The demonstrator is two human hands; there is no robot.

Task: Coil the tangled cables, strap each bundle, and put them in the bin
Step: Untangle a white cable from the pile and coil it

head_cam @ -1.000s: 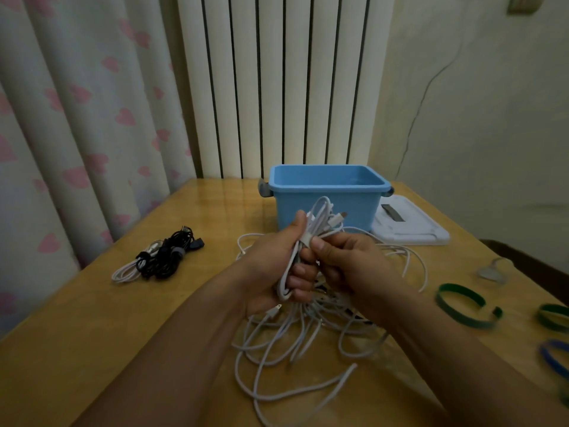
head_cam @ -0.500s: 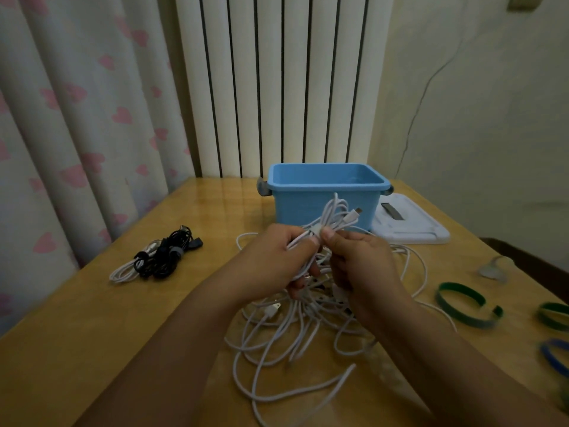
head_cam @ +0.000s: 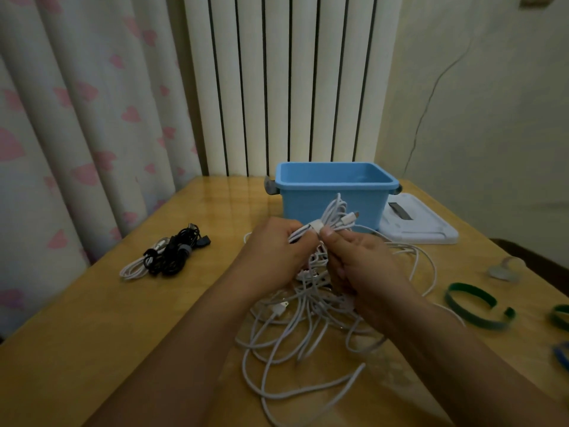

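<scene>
Wooden desk: blue bin at rear, white lid beside; black cable bundle left; white cable tangle centre; green straps right.

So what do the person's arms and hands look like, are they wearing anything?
Both arms are bare right down to the edge of the picture: no sleeves show. The left hand and the right hand have no gloves, and I can see no rings, watch or bracelet on them. The room is dim, so tiny details could be hidden.
</scene>
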